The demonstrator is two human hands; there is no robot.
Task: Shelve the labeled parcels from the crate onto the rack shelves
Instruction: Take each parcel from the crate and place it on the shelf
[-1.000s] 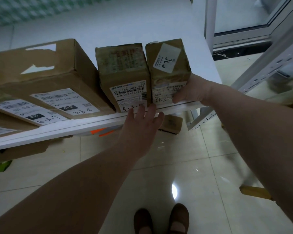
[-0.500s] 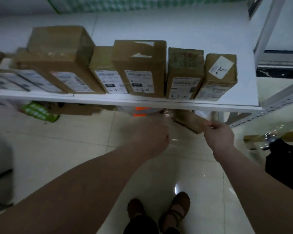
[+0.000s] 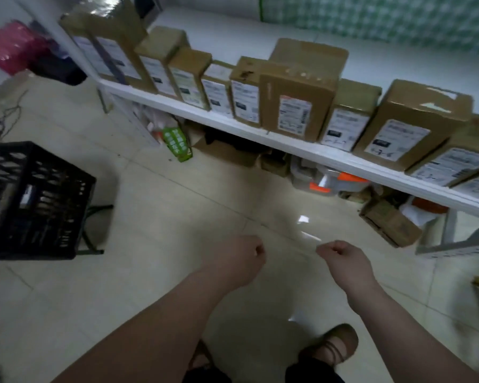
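Note:
A white rack shelf (image 3: pixel 263 137) runs from upper left to right and carries a row of several brown cardboard parcels with white labels, such as one tall parcel (image 3: pixel 296 106). At the left, a black plastic crate (image 3: pixel 36 200) rests on a low stand; its contents are hard to make out. My left hand (image 3: pixel 239 258) and my right hand (image 3: pixel 343 258) hover over the floor in front of the shelf, apart from every parcel. Both have the fingers curled in and hold nothing.
Under the shelf lie a green packet (image 3: pixel 177 143), loose cardboard boxes (image 3: pixel 390 225) and a plastic tub with orange clips (image 3: pixel 327 183). Pink and dark bags (image 3: pixel 17 48) lie at the far left. Glossy tiled floor spreads between the crate and the rack.
Both hands have left the rightmost parcels on the shelf and pulled back and down, curling shut. The view has swung left, bringing the crate into sight.

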